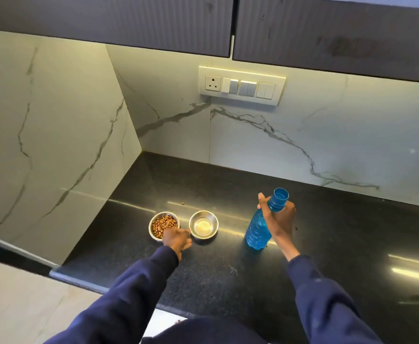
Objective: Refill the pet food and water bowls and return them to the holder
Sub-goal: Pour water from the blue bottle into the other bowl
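Two small steel bowls stand side by side on the black counter [228, 269]. The left bowl [164, 225] holds brown kibble. The right bowl [203, 225] shows a shiny bottom, perhaps with a little water. My left hand [176, 240] rests at the near rims between the two bowls, fingers curled; whether it grips a rim is hidden. A blue plastic bottle [259, 229] with no cap stands tilted on the counter to the right. My right hand [278, 218] is closed around its neck. No bowl holder is in view.
A marble wall rises on the left and behind the counter. A switch panel [242, 85] sits on the back wall under dark upper cabinets. One loose kibble piece [183, 203] lies behind the bowls. The counter's front edge runs diagonally at lower left.
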Demonstrator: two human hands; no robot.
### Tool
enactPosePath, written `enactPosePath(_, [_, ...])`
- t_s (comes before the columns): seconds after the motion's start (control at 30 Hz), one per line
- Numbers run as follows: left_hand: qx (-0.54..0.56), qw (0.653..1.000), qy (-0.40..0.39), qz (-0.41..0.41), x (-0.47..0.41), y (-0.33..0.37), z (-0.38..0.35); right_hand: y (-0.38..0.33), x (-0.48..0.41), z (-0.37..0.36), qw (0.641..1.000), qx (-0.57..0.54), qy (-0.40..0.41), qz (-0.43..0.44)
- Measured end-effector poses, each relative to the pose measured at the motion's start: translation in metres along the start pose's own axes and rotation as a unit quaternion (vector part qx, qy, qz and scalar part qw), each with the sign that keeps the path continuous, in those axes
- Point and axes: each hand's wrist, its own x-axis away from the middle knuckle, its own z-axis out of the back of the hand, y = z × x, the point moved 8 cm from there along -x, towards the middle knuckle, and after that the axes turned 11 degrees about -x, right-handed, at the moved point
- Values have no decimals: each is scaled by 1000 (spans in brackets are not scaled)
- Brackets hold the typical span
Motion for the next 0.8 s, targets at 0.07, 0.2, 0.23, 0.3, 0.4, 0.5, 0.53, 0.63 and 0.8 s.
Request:
enactPosePath(0.07, [-29,1000,11,5,-13,-1,-2,4,11,0,1000,-12,6,-8])
enactPosePath(0.2, [-62,998,16,3,-27,2,-13,12,26,4,999,-37,14,-24])
enactPosePath(0.23, [-77,997,15,0,-29,4,-15,12,28,4,999,-42,15,-23])
enactPosePath(0.3, [-103,994,23,-10,-29,8,-18,10,30,4,999,-49,16,-17])
enactPosePath(0.4, [-116,993,35,-9,-35,8,-19,7,31,1,999,-44,23,-3])
enactPosePath(0.5, [-125,992,34,-6,-39,6,-21,7,31,2,998,-49,33,3])
enactPosePath(0.53, [-120,992,31,-4,-39,5,-21,7,31,2,998,-50,35,2])
enactPosePath(0.63, [-55,998,1,13,-34,5,-23,6,32,2,999,-39,37,1])
enactPosePath(0.8, [29,998,-54,6,-23,5,-18,-3,31,-5,999,25,24,8])
